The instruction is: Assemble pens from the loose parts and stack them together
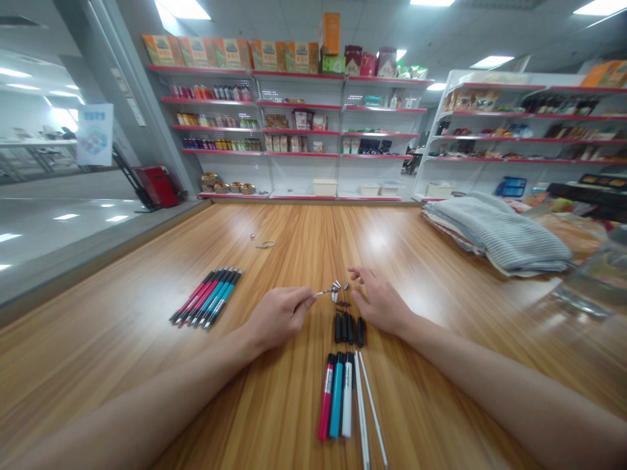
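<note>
Head view: thin rod [324, 292] in left hand [280, 317], long axis rightward, slightly away.

Open tabletop [304, 251] ahead, pens [208, 297] blocking left, seemingly springs [343, 305] mid-table

The pens [214, 294] were pink or blue with black ends, the barrels [336, 398] pink, blue and white with black ends, the grips [350, 328] black, the refills [361, 408] white, the table [298, 235] grained in light and darker brown, the cloth [504, 225] striped grey and white, and the shelves [300, 154] white, edged in red.
</note>
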A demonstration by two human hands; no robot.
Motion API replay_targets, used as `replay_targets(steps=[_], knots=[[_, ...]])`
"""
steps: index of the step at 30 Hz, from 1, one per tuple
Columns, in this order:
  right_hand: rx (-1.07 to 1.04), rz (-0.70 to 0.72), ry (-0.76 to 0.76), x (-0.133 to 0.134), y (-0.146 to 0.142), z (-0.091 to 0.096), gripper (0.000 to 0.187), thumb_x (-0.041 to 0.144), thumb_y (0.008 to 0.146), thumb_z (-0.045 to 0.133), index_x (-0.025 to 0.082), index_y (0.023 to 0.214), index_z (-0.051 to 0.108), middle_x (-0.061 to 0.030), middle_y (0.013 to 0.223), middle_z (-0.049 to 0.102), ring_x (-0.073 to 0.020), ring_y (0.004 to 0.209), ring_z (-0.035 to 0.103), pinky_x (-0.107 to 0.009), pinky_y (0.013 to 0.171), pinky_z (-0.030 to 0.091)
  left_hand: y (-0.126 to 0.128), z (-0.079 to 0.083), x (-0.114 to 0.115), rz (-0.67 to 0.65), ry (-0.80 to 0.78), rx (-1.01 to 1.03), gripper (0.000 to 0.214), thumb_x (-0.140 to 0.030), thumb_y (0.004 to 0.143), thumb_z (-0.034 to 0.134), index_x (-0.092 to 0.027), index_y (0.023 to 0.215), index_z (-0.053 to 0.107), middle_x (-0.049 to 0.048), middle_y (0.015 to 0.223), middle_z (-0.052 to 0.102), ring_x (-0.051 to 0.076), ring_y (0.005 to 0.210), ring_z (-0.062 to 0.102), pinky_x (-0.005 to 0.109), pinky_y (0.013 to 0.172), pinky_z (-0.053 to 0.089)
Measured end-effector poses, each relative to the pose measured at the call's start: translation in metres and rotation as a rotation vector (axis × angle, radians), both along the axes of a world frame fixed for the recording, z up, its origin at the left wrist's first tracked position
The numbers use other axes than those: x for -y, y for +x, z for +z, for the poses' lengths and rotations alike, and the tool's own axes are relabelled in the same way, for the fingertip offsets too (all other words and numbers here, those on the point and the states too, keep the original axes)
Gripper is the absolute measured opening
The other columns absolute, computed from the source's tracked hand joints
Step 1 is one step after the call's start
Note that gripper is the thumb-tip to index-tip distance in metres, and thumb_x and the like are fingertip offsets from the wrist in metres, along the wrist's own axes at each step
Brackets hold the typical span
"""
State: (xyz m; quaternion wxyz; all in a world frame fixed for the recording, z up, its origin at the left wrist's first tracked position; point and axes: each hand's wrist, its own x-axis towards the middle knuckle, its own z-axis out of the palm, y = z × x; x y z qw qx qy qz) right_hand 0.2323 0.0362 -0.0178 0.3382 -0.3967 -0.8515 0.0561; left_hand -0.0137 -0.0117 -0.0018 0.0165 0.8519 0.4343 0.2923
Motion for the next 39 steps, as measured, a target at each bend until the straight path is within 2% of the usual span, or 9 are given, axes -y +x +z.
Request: replay_targets(steps=[4, 6, 14, 21, 24, 28, 32, 37, 39], knots=[[0.107, -0.08, -0.002, 0.002, 0.002, 0.003, 0.023, 0.021, 0.086, 0.054, 0.017, 0.108, 0.06, -0.0089, 0.099, 0.057, -0.021, 0.097, 0.055, -0.036, 0.088, 0.045, 0.0, -0.002, 0.0, 0.013, -0.025, -0.014, 0.028, -0.028, 0.095, 0.04, -0.018, 0.071, 0.051, -0.0006, 0.064, 0.053, 0.011, 0.06, 0.05, 0.023, 0.06, 0.033], [0.146, -0.089, -0.023, 0.004, 0.002, 0.004, 0.02, 0.023, 0.088, 0.052, 0.018, 0.104, 0.063, -0.0075, 0.095, 0.056, -0.0191, 0.093, 0.055, -0.032, 0.086, 0.044, -0.001, -0.002, 0.0, 0.022, -0.04, -0.023, 0.028, -0.028, 0.095, 0.04, -0.018, 0.072, 0.051, -0.0005, 0.065, 0.054, 0.011, 0.061, 0.05, 0.023, 0.061, 0.033], [0.216, -0.089, -0.051, 0.005, 0.001, 0.007, 0.014, 0.019, 0.092, 0.048, 0.018, 0.088, 0.061, -0.0051, 0.089, 0.057, -0.0156, 0.084, 0.055, -0.026, 0.078, 0.042, -0.002, -0.002, 0.0, 0.028, -0.056, -0.039, 0.028, -0.031, 0.096, 0.039, -0.018, 0.075, 0.054, -0.0004, 0.067, 0.056, 0.012, 0.063, 0.052, 0.023, 0.062, 0.034], [0.317, -0.12, -0.021, 0.006, 0.003, 0.006, 0.008, 0.013, 0.088, 0.051, 0.017, 0.085, 0.057, -0.0053, 0.087, 0.056, -0.0158, 0.078, 0.053, -0.026, 0.07, 0.04, -0.002, -0.002, -0.001, 0.024, -0.061, -0.046, 0.029, -0.031, 0.096, 0.039, -0.018, 0.073, 0.053, -0.0007, 0.066, 0.055, 0.011, 0.063, 0.052, 0.023, 0.061, 0.034], [0.235, -0.069, -0.012, 0.009, 0.002, 0.008, 0.011, 0.01, 0.088, 0.048, 0.017, 0.089, 0.056, -0.0049, 0.088, 0.056, -0.0153, 0.077, 0.054, -0.026, 0.069, 0.042, -0.001, -0.002, 0.0, 0.018, -0.061, -0.052, 0.028, -0.03, 0.096, 0.039, -0.018, 0.074, 0.053, -0.0006, 0.066, 0.055, 0.012, 0.063, 0.053, 0.023, 0.062, 0.034], [0.02, 0.066, 0.068, 0.015, -0.003, 0.014, 0.022, 0.008, 0.09, 0.043, 0.017, 0.102, 0.059, -0.0067, 0.093, 0.053, -0.0157, 0.083, 0.054, -0.027, 0.073, 0.045, 0.001, 0.0, 0.002, 0.011, -0.044, -0.066, 0.028, -0.029, 0.096, 0.039, -0.018, 0.073, 0.051, -0.0008, 0.065, 0.054, 0.011, 0.062, 0.051, 0.023, 0.061, 0.034], [-0.151, 0.168, 0.142, 0.018, -0.007, 0.019, 0.018, 0.012, 0.092, 0.044, 0.017, 0.095, 0.061, -0.0067, 0.088, 0.054, -0.0168, 0.084, 0.054, -0.03, 0.075, 0.047, 0.003, 0.002, 0.003, -0.007, -0.039, -0.084, 0.029, -0.029, 0.096, 0.038, -0.018, 0.071, 0.048, -0.001, 0.064, 0.053, 0.011, 0.059, 0.049, 0.024, 0.058, 0.032], [-0.29, 0.137, 0.126, 0.018, -0.005, 0.02, 0.004, 0.02, 0.089, 0.057, 0.018, 0.088, 0.061, -0.0034, 0.08, 0.06, -0.0142, 0.073, 0.054, -0.028, 0.065, 0.046, 0.003, 0.002, 0.003, -0.013, -0.037, -0.122, 0.028, -0.029, 0.096, 0.037, -0.019, 0.073, 0.049, -0.0004, 0.066, 0.054, 0.011, 0.06, 0.05, 0.024, 0.058, 0.032], [-0.333, 0.114, 0.102, 0.018, -0.004, 0.019, 0.006, 0.024, 0.086, 0.062, 0.018, 0.084, 0.061, -0.0022, 0.077, 0.06, -0.0133, 0.068, 0.053, -0.027, 0.062, 0.045, 0.004, 0.002, 0.003, -0.017, -0.029, -0.136, 0.028, -0.03, 0.096, 0.037, -0.019, 0.074, 0.05, -0.0003, 0.067, 0.055, 0.012, 0.06, 0.05, 0.024, 0.058, 0.032]])
